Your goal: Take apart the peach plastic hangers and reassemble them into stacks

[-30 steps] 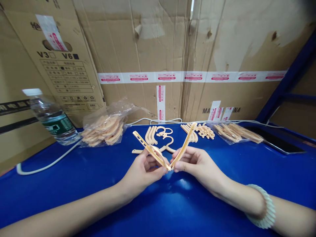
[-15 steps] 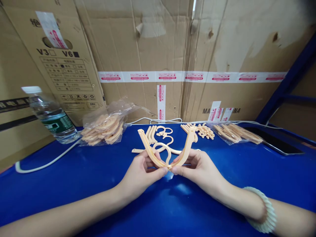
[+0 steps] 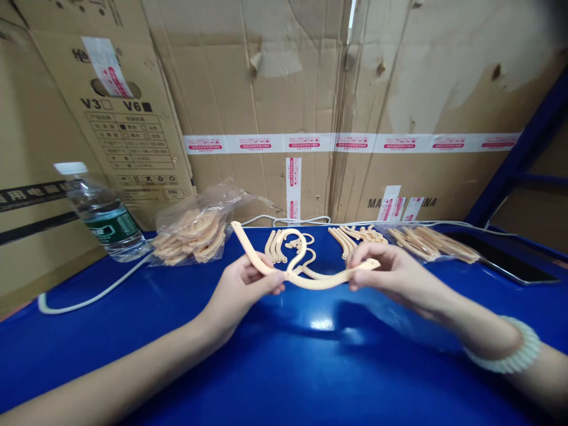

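Observation:
A cream plastic folding hanger (image 3: 322,283) with a curved hook is held up in front of me, its two arms spread in a wide, lopsided V. My left hand (image 3: 242,284) pinches it near the joint, on the left arm, which slants up. Toward the far end of the right arm, my right hand (image 3: 381,271) grips with thumb and fingers; that arm lies nearly level. Behind it on the table another hanger (image 3: 308,260) is partly hidden. Loose hanger arms (image 3: 276,247) and hooks lie farther back, with more arms (image 3: 341,241) to the right.
At the back left stand a water bottle (image 3: 106,222) and a plastic bag of hanger parts (image 3: 190,234). Another bag (image 3: 432,242) and a dark phone-like slab (image 3: 510,260) lie at right. A white cable (image 3: 93,302) crosses the blue table (image 3: 284,378); cardboard (image 3: 257,100) stands behind.
My right hand has slid from the joint out along the right arm, which has swung down and outward. My left hand stays by the joint. The view has shifted slightly.

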